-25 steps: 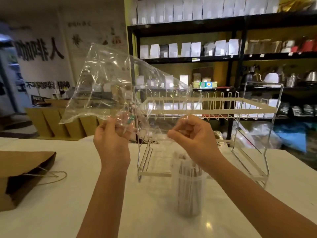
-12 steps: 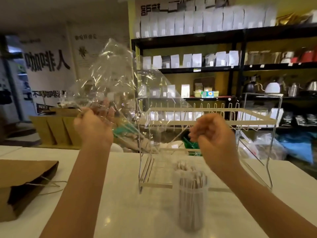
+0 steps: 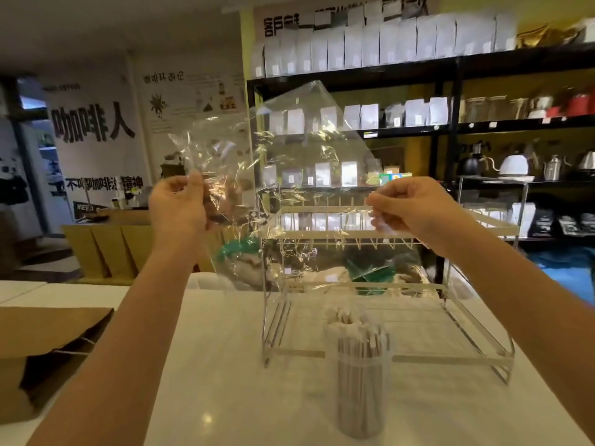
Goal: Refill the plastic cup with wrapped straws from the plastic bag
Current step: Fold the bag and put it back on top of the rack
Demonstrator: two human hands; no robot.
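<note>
Both hands are raised at chest height, stretching the clear plastic bag between them. Left hand, at 9 o'clock of centre, is pinching the bag's crumpled edge between thumb and curled fingers. Right hand, at 3 o'clock, is pinching the opposite edge. The film is rising toward 12 o'clock and looks empty; no straws are visible inside it.

Plastic cup is standing upright on the white counter at 6 o'clock, directly below the bag, just in front of the wire rack. Wrapped straws are already filling it past the rim. Brown paper bag is lying at 8 o'clock.

Judgement: refill is essentially done; the hands appear to be checking or flattening the bag. To do that well: be keeping the film taut, shaking any stragglers out over the cup, and staying clear of the tall straws, since the cup looks easy to tip.
</note>
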